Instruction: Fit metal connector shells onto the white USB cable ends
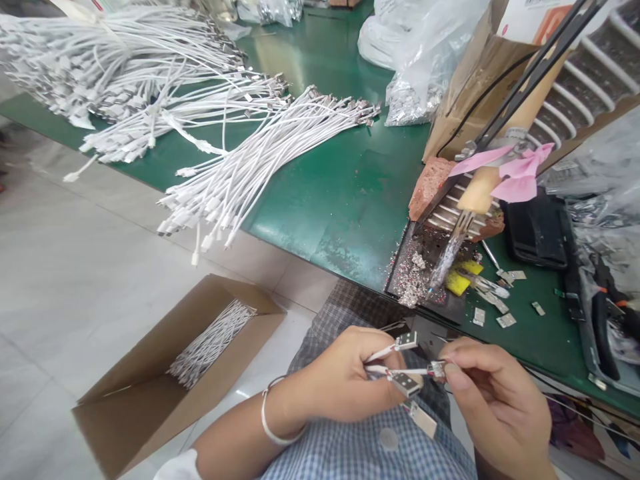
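My left hand [353, 373] is closed round several white USB cables, whose metal USB plugs [406, 383] stick out past the thumb. One plug hangs lower, over the checked cloth on my lap. With thumb and forefinger, my right hand [493, 393] pinches the metal connector [437, 370] at the end of one cable. Short red and white wires show where the cables meet the plugs. The rest of the held cables is hidden behind my left hand.
White cable bundles [265, 160] lie on the green table [340, 200]. A soldering iron [477, 193] rests in a coil holder by a brick, near solder crumbs and loose plugs [506, 321]. An open cardboard box [150, 427] holding cables stands on the floor at left.
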A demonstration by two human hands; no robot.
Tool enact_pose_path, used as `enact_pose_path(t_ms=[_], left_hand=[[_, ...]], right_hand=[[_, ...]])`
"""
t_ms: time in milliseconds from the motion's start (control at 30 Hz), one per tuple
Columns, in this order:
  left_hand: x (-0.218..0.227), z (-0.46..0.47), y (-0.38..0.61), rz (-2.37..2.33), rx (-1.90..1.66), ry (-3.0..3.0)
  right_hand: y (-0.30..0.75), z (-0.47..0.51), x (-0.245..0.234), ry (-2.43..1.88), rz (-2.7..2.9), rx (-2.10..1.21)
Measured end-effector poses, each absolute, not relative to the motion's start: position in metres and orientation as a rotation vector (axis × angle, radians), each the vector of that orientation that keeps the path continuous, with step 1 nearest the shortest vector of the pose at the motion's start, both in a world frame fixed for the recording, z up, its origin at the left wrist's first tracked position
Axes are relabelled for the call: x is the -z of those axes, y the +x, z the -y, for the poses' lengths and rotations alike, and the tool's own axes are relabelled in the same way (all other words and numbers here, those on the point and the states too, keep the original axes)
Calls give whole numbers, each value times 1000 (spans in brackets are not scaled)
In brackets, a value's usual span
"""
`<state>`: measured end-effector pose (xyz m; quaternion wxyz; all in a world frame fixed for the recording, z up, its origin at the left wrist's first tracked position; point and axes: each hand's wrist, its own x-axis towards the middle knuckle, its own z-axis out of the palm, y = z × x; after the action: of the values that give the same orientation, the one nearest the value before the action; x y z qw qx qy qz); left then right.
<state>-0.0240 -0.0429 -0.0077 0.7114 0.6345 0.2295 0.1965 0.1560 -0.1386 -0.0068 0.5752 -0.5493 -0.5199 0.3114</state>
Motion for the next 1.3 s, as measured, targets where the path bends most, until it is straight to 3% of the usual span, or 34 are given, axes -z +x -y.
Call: enact_pose_path(t_ms=[933,1300], left_hand=[[15,36,-26,-497,-498,1469],[10,37,-16,-409,-358,1796]], right_hand=[[160,137,10,-1235,1272,-848],[162,120,-21,-1135,1795,-522]])
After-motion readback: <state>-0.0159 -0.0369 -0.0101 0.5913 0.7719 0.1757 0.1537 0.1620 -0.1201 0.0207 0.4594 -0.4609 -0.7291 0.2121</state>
